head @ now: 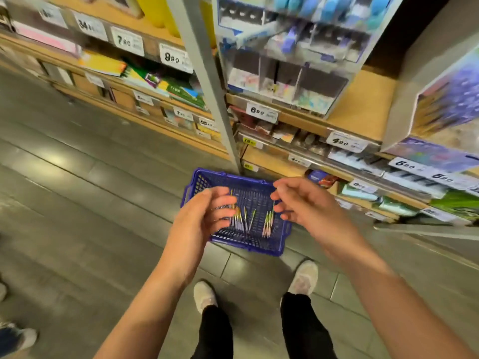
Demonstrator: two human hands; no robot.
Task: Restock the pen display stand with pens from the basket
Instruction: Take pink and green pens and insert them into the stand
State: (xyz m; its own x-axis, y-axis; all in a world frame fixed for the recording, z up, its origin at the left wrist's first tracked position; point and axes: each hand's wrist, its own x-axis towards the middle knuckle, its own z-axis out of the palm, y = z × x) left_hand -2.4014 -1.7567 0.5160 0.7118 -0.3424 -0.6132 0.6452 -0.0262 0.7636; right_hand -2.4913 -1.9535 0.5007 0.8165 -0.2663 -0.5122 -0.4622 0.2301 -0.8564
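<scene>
A blue plastic basket [261, 244] sits on the grey floor in front of my feet. Several pastel pens [267, 222] lie in loose groups on its bottom. My left hand [199, 216] hovers over the basket's left side with relaxed, slightly curled fingers and holds nothing. My right hand [303, 200] hovers over the right side, fingers loosely spread, also empty. The pen display stand [285, 60], a clear compartmented case with pens and blue packs, stands on the wooden shelf above. The view is motion-blurred.
Wooden shelves [363, 107] with price tags carry notebooks and stationery on the left and right. A grey metal upright [207, 73] runs between them. A boxed display [445, 104] stands at the right. Another person's shoe [18, 338] shows at the bottom left.
</scene>
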